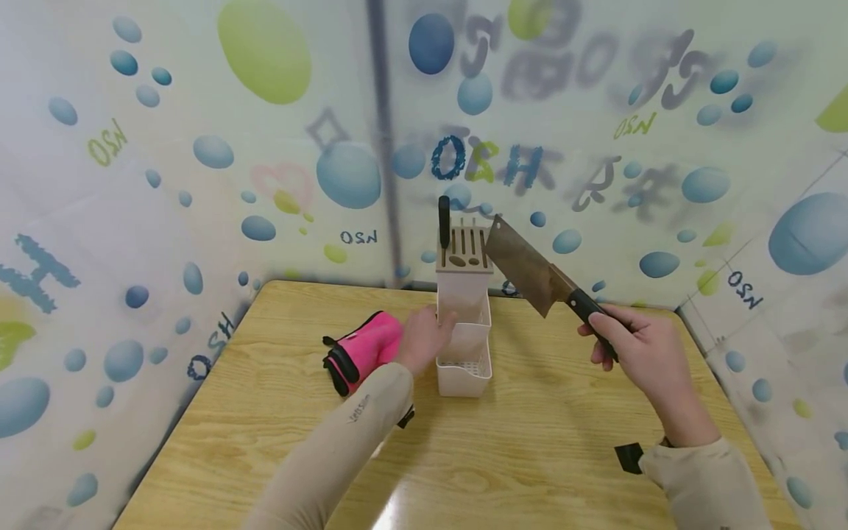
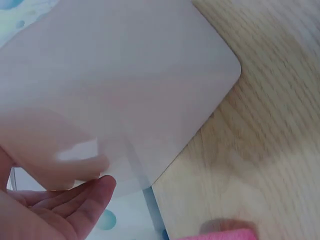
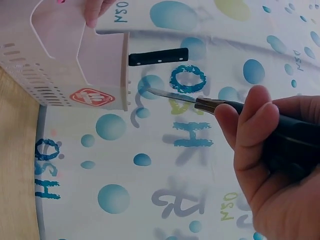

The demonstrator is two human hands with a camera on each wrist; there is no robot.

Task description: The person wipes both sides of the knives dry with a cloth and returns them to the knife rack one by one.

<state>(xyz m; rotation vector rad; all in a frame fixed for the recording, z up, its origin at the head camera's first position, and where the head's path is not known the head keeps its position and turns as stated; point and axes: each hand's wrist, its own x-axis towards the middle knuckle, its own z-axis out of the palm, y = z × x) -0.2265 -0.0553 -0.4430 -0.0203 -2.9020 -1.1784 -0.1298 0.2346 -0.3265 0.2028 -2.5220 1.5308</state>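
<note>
My right hand (image 1: 639, 353) grips the black handle of a cleaver (image 1: 522, 265). The broad blade points up and left, its far corner close to the top right of a pale knife holder (image 1: 461, 294). From the right wrist view, the cleaver (image 3: 175, 95) appears nearly edge-on, apart from the holder (image 3: 107, 57). My left hand (image 1: 427, 340) holds the holder by its left side, thumb toward the front; the left wrist view has its fingers (image 2: 92, 202) against the smooth wall. One black-handled knife (image 1: 444, 221) stands upright in the slotted top.
A pink and black fabric item (image 1: 367, 344) lies on the wooden table (image 1: 530, 456), left of the holder, beside my left hand. Behind the table hangs a pale curtain (image 1: 298, 221) printed with blue and green bubbles.
</note>
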